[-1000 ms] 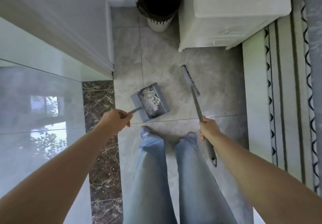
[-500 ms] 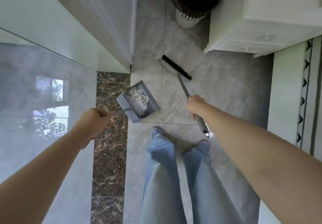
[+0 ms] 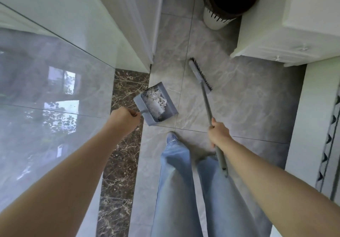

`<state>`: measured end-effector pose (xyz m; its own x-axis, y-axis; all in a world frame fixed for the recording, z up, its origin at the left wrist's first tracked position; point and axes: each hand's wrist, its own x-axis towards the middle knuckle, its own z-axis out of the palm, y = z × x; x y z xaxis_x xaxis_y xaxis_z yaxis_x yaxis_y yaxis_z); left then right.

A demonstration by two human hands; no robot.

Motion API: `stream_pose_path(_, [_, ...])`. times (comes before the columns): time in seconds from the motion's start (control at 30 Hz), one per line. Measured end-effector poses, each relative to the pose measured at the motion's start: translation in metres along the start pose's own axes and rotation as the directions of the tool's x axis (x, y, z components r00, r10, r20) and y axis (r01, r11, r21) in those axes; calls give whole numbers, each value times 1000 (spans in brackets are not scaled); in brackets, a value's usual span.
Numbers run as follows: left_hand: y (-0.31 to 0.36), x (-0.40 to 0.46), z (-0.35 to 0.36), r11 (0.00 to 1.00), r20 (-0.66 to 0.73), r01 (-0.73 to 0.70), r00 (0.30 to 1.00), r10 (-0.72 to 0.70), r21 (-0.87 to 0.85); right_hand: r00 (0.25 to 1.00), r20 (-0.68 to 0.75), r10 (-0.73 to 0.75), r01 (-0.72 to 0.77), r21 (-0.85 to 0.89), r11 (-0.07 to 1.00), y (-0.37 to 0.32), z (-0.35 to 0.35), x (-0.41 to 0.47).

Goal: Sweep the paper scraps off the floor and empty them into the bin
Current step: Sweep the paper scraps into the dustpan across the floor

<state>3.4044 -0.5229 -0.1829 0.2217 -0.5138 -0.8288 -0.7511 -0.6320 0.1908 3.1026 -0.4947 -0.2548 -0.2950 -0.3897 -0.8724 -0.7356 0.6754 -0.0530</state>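
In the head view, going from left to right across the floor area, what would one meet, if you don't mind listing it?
left hand → dustpan holding paper scraps → broom → right hand → white cabinet

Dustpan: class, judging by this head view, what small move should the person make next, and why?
Probably carry the dustpan, kept level in the left hand, forward toward the bin. The paper scraps already lie in the pan, the bin stands open ahead, and the right hand only holds the broom.
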Motion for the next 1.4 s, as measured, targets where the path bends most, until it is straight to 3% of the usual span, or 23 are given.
stream_pose_path(0.13, [-3,3,4,999,-5,28,1000,-28,-26,995,97,39,-38,-14,999,-13,10,1])
stream_pose_path(0.2, [-4,3,4,999,-4,38,999,-38,-21,983,174,51,-70,106,992,2,23,-19])
stream_pose_path(0.3, [-4,4,5,999,1,41,999,-41,-2,965,230,129,-213,389,897,36,29,-47])
stream_pose_path(0.4, [-3,3,5,999,10,46,999,-46,1,951,268,152,-274,508,817,68,27,-64])
stream_pose_path(0.5, [3,-3,4,999,81,28,996,-32,44,963,156,222,-269,640,720,79,22,-52])
stream_pose_path(0.6, [18,-2,6,985,152,-62,988,37,162,948,76,309,-281,657,700,74,6,-10])
stream_pose_path(0.7, [45,5,18,965,173,-150,978,113,216,908,203,365,-389,729,563,54,4,17])
stream_pose_path(0.9, [86,3,39,912,209,-214,967,146,349,893,379,242,-450,734,509,36,40,-38])
stream_pose_path(0.97, [96,3,42,913,205,-207,969,140,353,898,382,219,-440,769,463,51,38,-55])
stream_pose_path(1.07, [107,8,46,909,192,-224,968,164,352,901,312,302,-413,831,373,71,23,-58])
stream_pose_path(1.23, [117,17,56,878,167,-255,965,203,406,878,141,458,-374,800,470,95,0,2])
stream_pose_path(1.33, [116,19,56,871,165,-269,962,219,411,852,267,450,-459,796,395,87,6,14])
stream_pose_path(1.4, [114,20,55,877,159,-266,963,220,400,857,352,378,-496,765,412,80,21,-1])
